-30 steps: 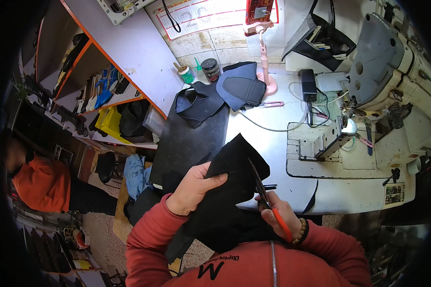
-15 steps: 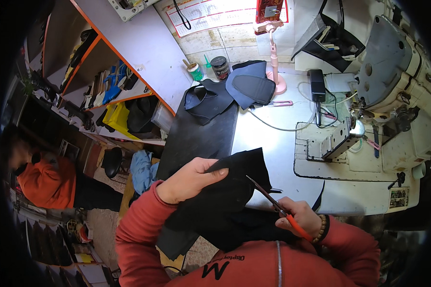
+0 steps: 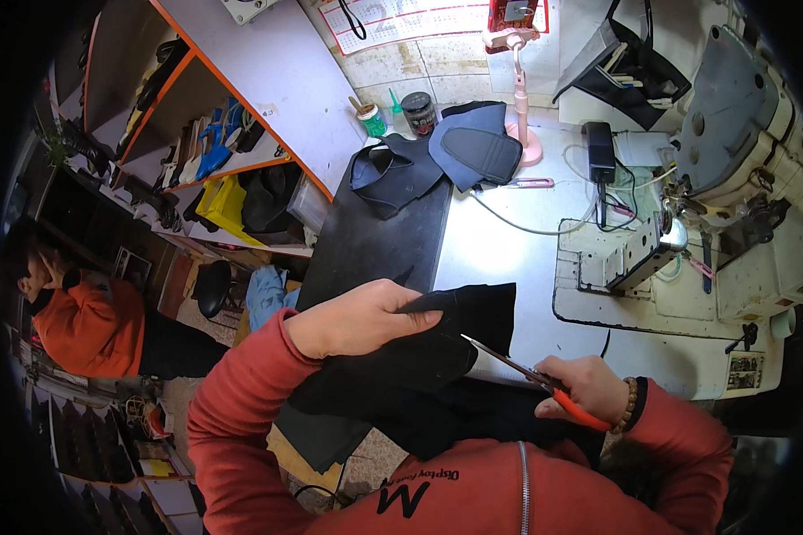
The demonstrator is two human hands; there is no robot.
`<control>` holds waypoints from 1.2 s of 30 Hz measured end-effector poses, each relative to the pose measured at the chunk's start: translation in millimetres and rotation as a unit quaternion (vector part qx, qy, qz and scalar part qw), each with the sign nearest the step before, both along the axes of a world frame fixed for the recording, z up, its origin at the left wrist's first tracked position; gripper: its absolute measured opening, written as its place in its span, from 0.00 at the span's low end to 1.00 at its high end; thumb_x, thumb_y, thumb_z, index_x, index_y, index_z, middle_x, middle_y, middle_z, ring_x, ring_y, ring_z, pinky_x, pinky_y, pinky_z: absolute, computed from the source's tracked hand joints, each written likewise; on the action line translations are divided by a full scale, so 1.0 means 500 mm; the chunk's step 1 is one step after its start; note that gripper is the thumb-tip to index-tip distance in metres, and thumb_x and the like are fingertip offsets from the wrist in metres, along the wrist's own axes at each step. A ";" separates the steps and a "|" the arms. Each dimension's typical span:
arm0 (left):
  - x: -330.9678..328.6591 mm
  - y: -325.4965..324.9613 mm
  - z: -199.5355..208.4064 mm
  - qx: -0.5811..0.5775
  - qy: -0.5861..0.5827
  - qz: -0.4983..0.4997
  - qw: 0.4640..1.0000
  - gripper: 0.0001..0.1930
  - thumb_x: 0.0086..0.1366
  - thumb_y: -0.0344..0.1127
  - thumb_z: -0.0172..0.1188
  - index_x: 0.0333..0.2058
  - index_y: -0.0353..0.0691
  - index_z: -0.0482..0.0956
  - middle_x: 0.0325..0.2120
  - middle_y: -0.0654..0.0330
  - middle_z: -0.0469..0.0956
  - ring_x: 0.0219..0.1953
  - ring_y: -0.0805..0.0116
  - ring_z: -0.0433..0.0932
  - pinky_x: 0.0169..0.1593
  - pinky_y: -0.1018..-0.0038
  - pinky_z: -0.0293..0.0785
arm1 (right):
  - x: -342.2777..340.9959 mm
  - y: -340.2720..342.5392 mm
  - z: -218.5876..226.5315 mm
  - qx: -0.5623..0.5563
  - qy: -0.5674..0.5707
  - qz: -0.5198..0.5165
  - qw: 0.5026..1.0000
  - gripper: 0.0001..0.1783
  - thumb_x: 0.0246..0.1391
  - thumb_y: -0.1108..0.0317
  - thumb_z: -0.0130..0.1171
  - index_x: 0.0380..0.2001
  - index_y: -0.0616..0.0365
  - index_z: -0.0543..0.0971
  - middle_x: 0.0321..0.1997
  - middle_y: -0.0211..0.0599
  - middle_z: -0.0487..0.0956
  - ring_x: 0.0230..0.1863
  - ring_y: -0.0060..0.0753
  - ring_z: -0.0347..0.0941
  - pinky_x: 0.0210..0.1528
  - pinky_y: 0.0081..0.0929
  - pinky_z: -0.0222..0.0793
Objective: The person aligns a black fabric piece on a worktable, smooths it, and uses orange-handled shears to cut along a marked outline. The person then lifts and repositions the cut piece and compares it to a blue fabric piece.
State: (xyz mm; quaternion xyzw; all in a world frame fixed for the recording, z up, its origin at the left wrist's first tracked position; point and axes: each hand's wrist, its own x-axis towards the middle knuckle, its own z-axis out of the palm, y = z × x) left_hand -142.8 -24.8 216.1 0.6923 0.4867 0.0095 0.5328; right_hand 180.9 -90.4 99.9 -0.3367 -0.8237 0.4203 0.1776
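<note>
Trimming step, apparently: black cloth (image 3: 393, 374) held over the desk (image 3: 491, 232)'s near edge.
Fingers of left hand (image 3: 357, 316) pinched it; those of right hand (image 3: 589, 388) clasped orange-handled scissors (image 3: 526, 372). Next cut seemed to need taut cloth.

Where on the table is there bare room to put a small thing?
Bare: the white tabletop, between the black surface, the cable and the machine base. Crowded: the back, around the dark jar and pink stand, and the front, where the left hand holds black cloth and the right hand scissors.
</note>
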 end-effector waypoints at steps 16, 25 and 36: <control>0.001 -0.010 -0.051 -0.040 -0.027 0.003 0.999 0.19 0.76 0.47 0.52 0.29 0.39 0.72 0.22 0.75 0.59 0.26 0.81 0.55 0.28 0.76 0.55 | 0.003 0.006 0.000 0.001 -0.007 0.016 1.000 0.30 0.53 0.40 0.66 0.41 0.57 0.76 0.25 0.38 0.77 0.27 0.48 0.77 0.30 0.36 0.72; 0.044 -0.055 -0.130 -0.170 -0.322 0.259 0.895 0.14 0.75 0.40 0.54 0.43 0.34 0.81 0.36 0.67 0.82 0.37 0.80 0.79 0.42 0.80 0.75 | -0.044 -0.020 -0.058 -0.124 0.080 -0.043 0.988 0.35 0.61 0.35 0.53 0.47 0.62 0.71 0.29 0.49 0.76 0.33 0.59 0.76 0.36 0.42 0.72; 0.059 -0.062 -0.139 -0.099 -0.296 0.227 0.923 0.10 0.71 0.34 0.61 0.42 0.33 0.84 0.34 0.68 0.83 0.36 0.81 0.78 0.43 0.81 0.74 | -0.032 -0.001 -0.044 -0.123 0.039 -0.028 0.991 0.42 0.59 0.31 0.51 0.52 0.64 0.70 0.34 0.51 0.79 0.38 0.58 0.78 0.40 0.44 0.73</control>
